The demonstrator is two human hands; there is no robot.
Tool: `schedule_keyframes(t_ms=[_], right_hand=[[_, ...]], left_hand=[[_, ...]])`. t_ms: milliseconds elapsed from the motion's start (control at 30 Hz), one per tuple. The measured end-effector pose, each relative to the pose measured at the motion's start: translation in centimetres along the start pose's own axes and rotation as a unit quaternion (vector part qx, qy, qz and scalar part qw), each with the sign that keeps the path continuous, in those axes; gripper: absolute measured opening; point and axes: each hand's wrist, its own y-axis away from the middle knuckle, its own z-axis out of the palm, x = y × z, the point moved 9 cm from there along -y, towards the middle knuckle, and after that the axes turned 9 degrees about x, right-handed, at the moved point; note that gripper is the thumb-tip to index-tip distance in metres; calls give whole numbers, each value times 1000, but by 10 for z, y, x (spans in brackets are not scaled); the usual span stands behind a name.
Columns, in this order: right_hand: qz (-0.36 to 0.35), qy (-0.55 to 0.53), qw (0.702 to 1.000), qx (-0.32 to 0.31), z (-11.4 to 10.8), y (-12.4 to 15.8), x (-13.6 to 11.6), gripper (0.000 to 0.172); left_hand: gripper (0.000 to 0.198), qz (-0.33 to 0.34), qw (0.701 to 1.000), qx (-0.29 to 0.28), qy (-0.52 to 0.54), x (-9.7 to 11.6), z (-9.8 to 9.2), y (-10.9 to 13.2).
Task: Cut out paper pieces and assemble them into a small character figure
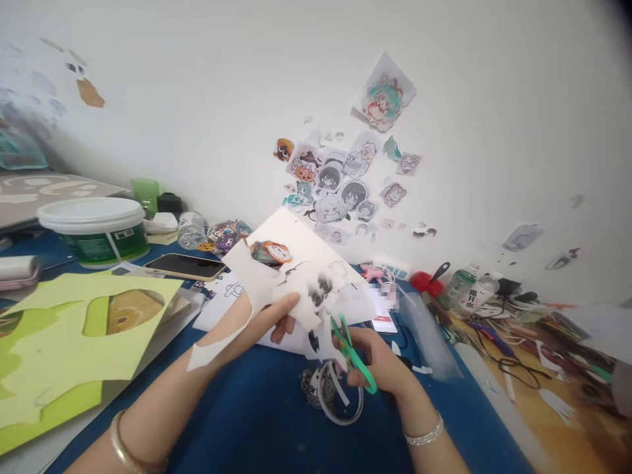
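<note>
A: Risk: the sheet (pixel 291 270) is floppy and held above the desk (pixel 247 408) by its lower edge only. If it sags, the scissors (pixel 353 352) may nick a print or the left hand (pixel 269 319).
B: Agreed. Sheet's white, ragged, cartoon prints, holes cut. Left grip pinches it; right hand (pixel 382 362) grip is clenched on the scissors, over a tape roll (pixel 340 401).

head cam | worn on head | faces forward-down | close over blue table (pixel 257 421) | wall (pixel 222 99) behind
</note>
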Motion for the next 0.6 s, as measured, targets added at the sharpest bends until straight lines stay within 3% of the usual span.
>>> schedule_keyframes(t_ms=[100,233,367,467,600], right_hand=[[-23,-9,996,80,-19,-3,0,57],[-82,-46,975,200,-26,-5,-3,60],[-58,-48,957,281,-23,-3,12,35],[-39,-28,950,308,-27,-1,19,22],[-24,40,951,305,-35,-4,20,19]], left_hand=[[47,21,999,46,-1,4,-8,-1],[46,19,999,46,11,2,3,-1],[46,3,998,47,36,-4,13,-2],[43,1,997,51,65,-9,12,-3],[44,-18,985,119,127,-20,-6,-6]])
